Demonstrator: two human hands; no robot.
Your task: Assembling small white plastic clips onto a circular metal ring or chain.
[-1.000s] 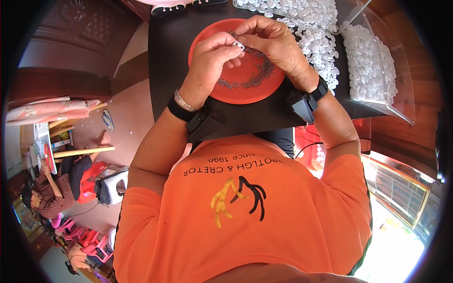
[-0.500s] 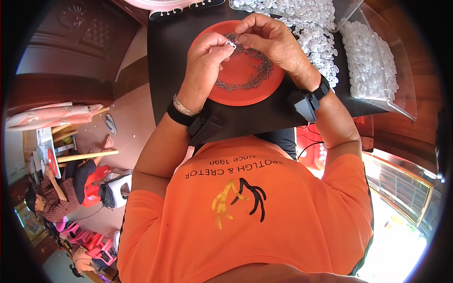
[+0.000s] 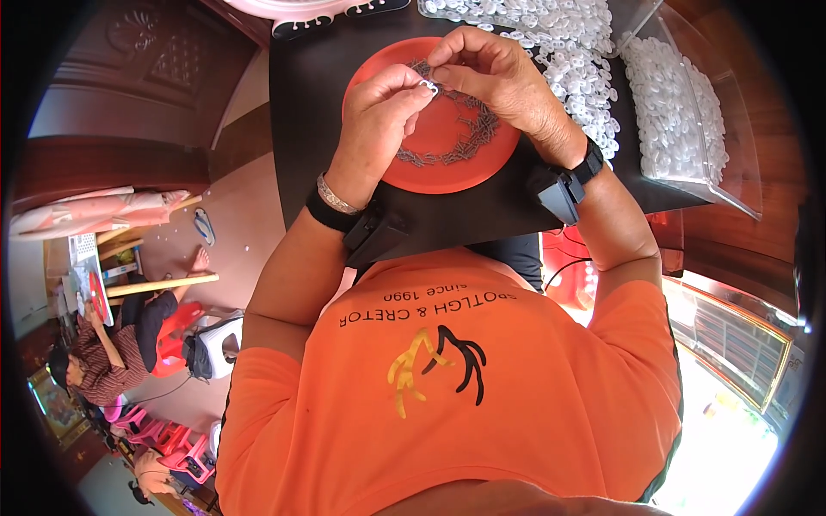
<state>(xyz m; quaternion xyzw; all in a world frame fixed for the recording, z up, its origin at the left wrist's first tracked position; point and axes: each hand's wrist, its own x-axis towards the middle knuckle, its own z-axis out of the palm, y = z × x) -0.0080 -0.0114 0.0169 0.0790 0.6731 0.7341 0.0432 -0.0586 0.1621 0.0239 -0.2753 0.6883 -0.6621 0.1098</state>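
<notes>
My left hand [image 3: 379,116] pinches a small white plastic clip [image 3: 428,87] between thumb and forefinger. Close beside it, my right hand [image 3: 495,82] has thumb and forefinger together in a pinch; whatever they hold is too small to make out. Both hands are over a round orange-red plate [image 3: 439,179]. Lying in a ring on the plate are many thin grey metal pins [image 3: 469,142], which look like small nails. To the right of my right hand spreads a heap of loose white plastic clips [image 3: 581,95].
The plate rests on a black tabletop [image 3: 310,95]. A clear tub of white pieces [image 3: 675,112] stands at the right, another clear container [image 3: 516,13] at the far edge. A pink-and-black object [image 3: 318,13] sits far left. Another person [image 3: 107,357] sits off to the left.
My left hand has shifted slightly right with the white clip, nearer my right fingers. My right hand has hardly moved.
</notes>
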